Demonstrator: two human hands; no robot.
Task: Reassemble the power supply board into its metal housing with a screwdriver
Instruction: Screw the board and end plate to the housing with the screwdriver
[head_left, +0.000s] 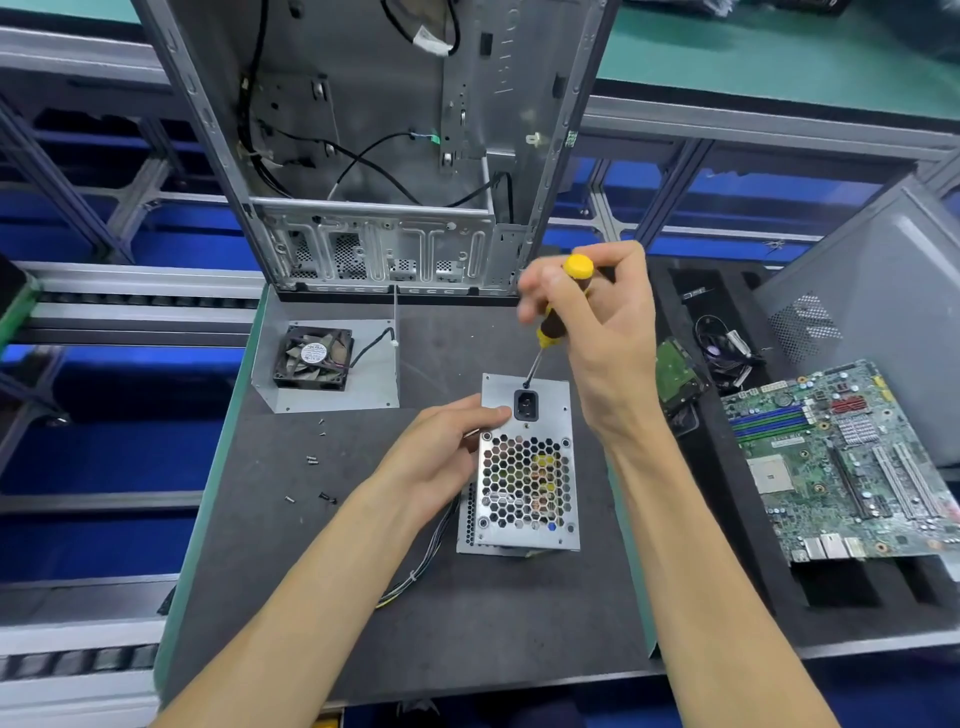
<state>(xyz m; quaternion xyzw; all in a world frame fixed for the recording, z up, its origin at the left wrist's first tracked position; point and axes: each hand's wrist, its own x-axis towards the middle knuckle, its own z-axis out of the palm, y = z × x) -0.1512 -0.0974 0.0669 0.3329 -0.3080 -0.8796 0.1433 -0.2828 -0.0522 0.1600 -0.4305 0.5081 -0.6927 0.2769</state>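
The left hand (441, 452) hides the metal housing's (524, 467) left edge; the screws (322, 467) are too small to tell apart.

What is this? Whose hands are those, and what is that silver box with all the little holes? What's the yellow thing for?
A person wears a camera on their head, so you look down at their own two hands. The right hand grips a yellow-and-black screwdriver, its tip touching the top of the silver box. That box is a power supply, which feeds electricity to a computer. The left hand holds it steady. On the dark mat lie loose screws and a small black fan on a bent metal sheet. Behind stands an empty computer case. On the right lies a green circuit board.
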